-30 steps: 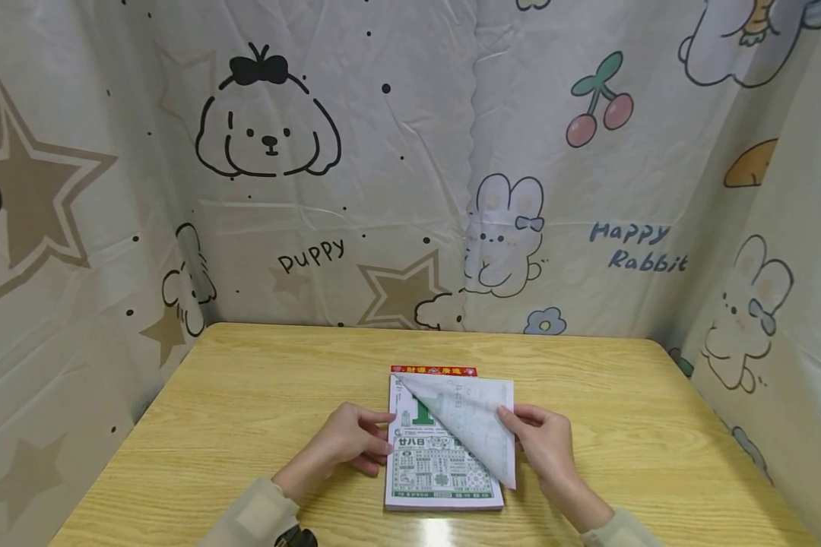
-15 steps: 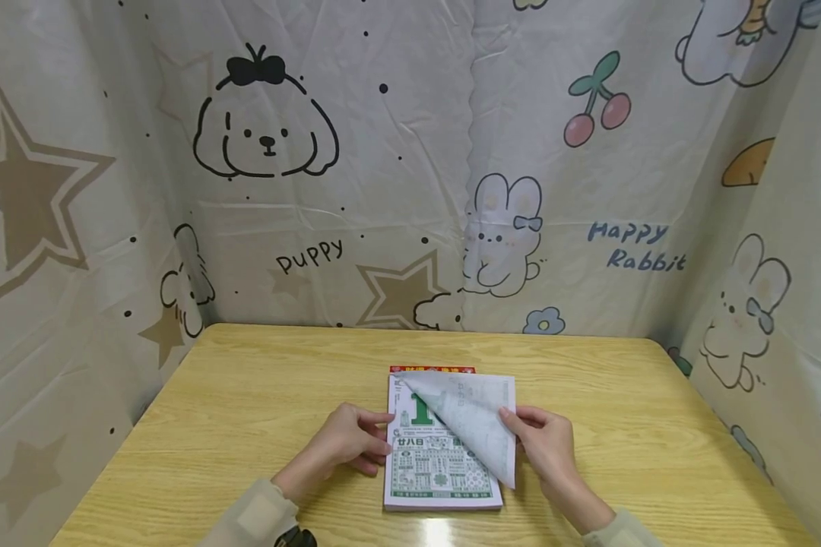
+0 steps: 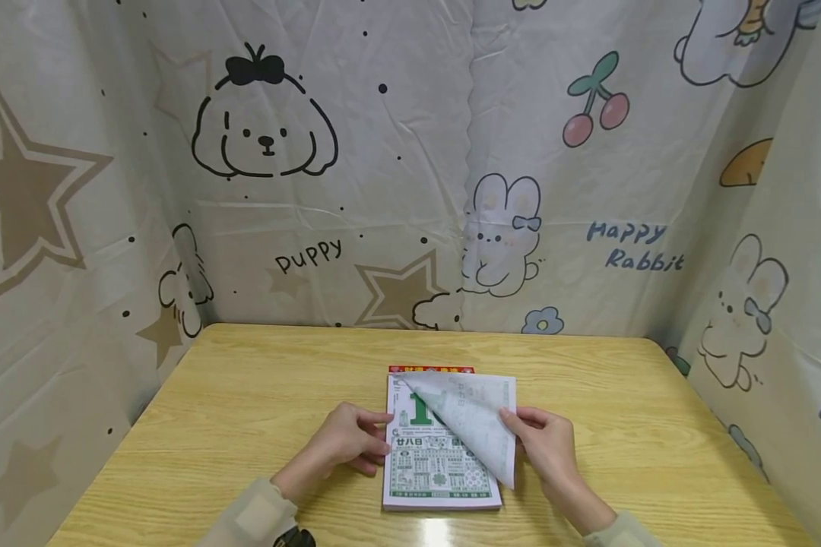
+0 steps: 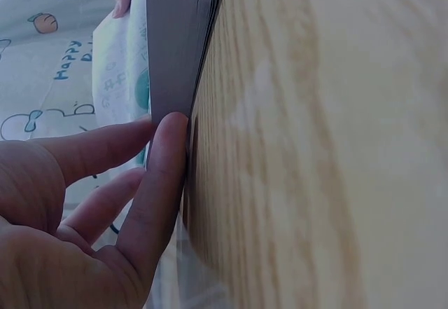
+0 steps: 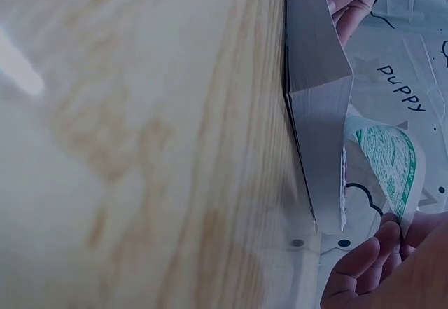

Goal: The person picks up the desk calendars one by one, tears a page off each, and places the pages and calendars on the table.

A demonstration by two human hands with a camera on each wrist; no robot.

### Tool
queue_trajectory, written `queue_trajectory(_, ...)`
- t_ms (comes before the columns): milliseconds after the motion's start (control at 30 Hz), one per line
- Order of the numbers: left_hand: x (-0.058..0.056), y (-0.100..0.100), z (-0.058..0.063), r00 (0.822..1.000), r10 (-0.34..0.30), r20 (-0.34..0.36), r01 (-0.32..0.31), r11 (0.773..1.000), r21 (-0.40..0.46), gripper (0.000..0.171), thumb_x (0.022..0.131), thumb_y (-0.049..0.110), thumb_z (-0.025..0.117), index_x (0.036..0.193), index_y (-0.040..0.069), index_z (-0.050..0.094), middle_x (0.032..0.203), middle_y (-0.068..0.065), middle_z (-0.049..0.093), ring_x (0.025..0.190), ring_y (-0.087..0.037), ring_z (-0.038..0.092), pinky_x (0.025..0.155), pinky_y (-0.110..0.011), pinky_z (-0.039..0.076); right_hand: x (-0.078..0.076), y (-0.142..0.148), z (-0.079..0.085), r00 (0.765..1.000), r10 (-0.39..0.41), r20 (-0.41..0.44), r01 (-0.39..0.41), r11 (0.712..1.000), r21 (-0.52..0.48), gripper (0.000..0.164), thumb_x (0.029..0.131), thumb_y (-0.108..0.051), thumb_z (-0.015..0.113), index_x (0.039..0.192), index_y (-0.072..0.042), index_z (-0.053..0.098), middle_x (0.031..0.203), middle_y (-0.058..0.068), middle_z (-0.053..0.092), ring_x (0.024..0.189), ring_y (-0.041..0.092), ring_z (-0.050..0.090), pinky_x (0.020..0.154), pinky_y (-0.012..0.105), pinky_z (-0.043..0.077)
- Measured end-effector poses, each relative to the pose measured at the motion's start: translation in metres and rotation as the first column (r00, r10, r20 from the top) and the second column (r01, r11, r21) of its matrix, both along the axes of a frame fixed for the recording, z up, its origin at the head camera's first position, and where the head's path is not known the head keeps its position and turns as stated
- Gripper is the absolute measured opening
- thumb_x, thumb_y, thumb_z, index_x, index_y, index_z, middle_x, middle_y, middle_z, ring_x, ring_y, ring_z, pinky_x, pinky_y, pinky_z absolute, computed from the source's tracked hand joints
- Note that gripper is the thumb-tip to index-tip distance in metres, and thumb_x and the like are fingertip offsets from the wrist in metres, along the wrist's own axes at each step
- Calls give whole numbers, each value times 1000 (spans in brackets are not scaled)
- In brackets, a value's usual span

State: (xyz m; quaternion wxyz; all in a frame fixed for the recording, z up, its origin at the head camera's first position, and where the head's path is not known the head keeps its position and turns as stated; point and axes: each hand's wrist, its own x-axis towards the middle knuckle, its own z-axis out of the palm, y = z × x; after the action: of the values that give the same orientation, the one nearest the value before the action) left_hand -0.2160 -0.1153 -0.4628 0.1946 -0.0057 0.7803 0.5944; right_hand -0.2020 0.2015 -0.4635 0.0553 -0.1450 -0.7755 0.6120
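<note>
Lying flat on the wood-grain surface (image 3: 280, 372), the pad (image 3: 441, 471) sits between the two hands, its printed face up. The left hand (image 3: 347, 437) is at its left side, fingertips resting against the long edge without closing round it; in the left wrist view, one extended finger (image 4: 157, 183) lies along the stacked sheets, just above the surface. The right hand (image 3: 546, 444) is just beyond the right side, grasping the top page (image 3: 486, 425) by its edge, pinched between thumb and fingers. This page is turned back diagonally, its pale underside exposed; the fold runs from the pad's upper left toward its lower right, and the page overhangs the right edge. In the right wrist view the page curves away from the pad, green print showing on its other face. Below the fold, a large green numeral and a dense green panel are visible on the pad. A red strip (image 3: 432, 370) with yellow characters borders the far end. Light sleeves (image 3: 256, 516) cover both forearms. Behind the surface hangs a pale curtain (image 3: 410, 152) printed with stars, rabbits, a dog and cherries.
</note>
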Motion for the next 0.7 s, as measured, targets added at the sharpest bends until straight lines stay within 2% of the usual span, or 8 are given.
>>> queue_trajectory(700, 0, 0, 0, 1000, 9, 7, -9, 1000, 14, 53, 85, -8, 83, 135, -1, 70, 98, -16, 66, 68, -22, 74, 58, -36, 66, 1, 0, 1, 1000, -8, 16, 8, 1000, -6, 31, 94, -16, 82, 111, 9, 75, 81, 4, 73, 69, 12, 61, 55, 22, 55)
